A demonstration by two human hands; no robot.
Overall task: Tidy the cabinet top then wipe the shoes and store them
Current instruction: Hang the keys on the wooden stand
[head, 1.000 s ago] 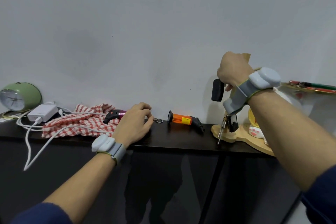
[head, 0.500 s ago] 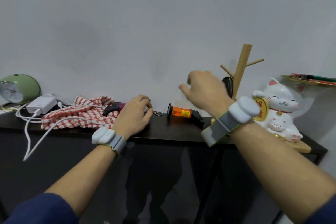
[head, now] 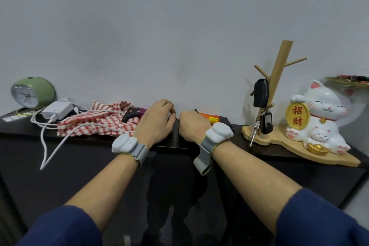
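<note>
Two hands rest close together on the dark counter (head: 175,136). A small metal ring (head: 177,119) lies between them. The left hand (head: 157,122) and right hand (head: 192,126) both curl their fingers towards it; whether either grips it cannot be told. A checked cloth (head: 95,122) lies to the left.

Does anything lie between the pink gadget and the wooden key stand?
Yes: the right hand and, behind it, the orange tube lie on the cabinet top between the pink gadget and the wooden key stand.
</note>
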